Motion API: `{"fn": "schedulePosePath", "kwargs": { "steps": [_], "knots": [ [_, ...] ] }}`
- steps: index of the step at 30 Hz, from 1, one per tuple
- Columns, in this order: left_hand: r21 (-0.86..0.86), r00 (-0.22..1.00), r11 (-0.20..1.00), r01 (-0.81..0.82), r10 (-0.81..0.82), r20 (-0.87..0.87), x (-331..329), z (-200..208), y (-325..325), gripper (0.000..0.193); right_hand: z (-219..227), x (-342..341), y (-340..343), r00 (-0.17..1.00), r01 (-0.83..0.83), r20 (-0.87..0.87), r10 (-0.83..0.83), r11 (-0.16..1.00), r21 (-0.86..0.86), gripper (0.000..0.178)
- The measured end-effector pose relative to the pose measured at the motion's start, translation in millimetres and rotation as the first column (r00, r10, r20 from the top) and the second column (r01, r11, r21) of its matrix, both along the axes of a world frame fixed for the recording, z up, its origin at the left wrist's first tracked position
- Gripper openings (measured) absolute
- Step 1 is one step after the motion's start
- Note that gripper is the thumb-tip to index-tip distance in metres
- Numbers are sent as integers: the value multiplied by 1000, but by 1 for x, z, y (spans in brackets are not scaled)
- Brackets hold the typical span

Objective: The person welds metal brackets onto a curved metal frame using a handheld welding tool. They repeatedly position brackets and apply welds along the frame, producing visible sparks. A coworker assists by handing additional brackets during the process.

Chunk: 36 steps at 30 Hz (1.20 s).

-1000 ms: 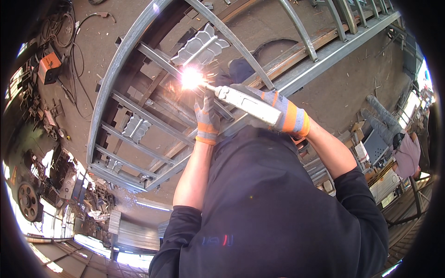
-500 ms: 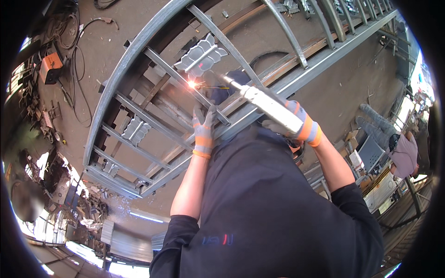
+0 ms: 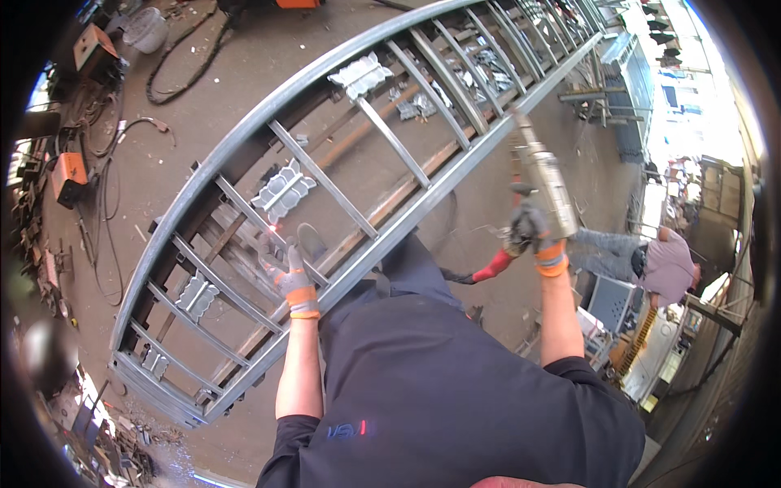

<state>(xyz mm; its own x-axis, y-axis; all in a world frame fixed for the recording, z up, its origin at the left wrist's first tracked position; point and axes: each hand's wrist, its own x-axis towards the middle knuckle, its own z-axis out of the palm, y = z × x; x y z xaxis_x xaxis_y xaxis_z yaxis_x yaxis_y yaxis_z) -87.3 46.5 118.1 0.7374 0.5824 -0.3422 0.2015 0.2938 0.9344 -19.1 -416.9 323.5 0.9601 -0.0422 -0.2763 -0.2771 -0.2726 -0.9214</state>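
Observation:
A large curved metal frame (image 3: 407, 218) with parallel crossbars lies in front of me. My left hand (image 3: 293, 285), in a grey and orange glove, rests at its near side, fingers stretched apart against a crossbar (image 3: 248, 210). A small reddish glow shows on that bar just beyond the fingertips, beside a silvery leaf-shaped ornament (image 3: 285, 192). My right hand (image 3: 538, 236), gloved alike, is closed around the grip of a welding gun (image 3: 550, 180). The gun is off to the right of the frame, nozzle pointing away from me, with a red and black cable (image 3: 493, 267) trailing below.
More leaf-shaped ornaments (image 3: 360, 76) sit between other crossbars. Orange machines (image 3: 70, 177) and looped hoses lie on the floor at left, near a white bucket (image 3: 146, 31). At right, another person (image 3: 669, 262) is by a cluttered bench.
The bright welding spark has gone out. My right hand has swung the welding gun away from the frame to the right and tipped it upright in view. My left hand stays at the crossbar.

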Motion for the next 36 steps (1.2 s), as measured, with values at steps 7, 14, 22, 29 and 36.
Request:
{"fn": "schedulePosePath", "kwargs": {
  "steps": [7,14,22,29,36],
  "knots": [
    [-85,969,985,150,-129,211,77,40,-85,49,40,50,-293,917,400,234,-324,734,-549,44],
    [-673,1000,740,-19,9,-17,264,17,-218,59,135,56,-557,849,496,331,-411,406,-767,45],
    [-406,695,570,-715,514,-502,371,30,-235,49,228,86,-635,819,550,424,-386,321,-771,46],
    [-50,748,871,-489,389,-538,385,19,-228,73,180,107,-531,873,485,376,-309,623,-613,47],
    [-333,920,894,-299,177,-351,397,-56,-229,47,94,122,-296,989,95,139,-48,929,-358,48]
  ]
}}
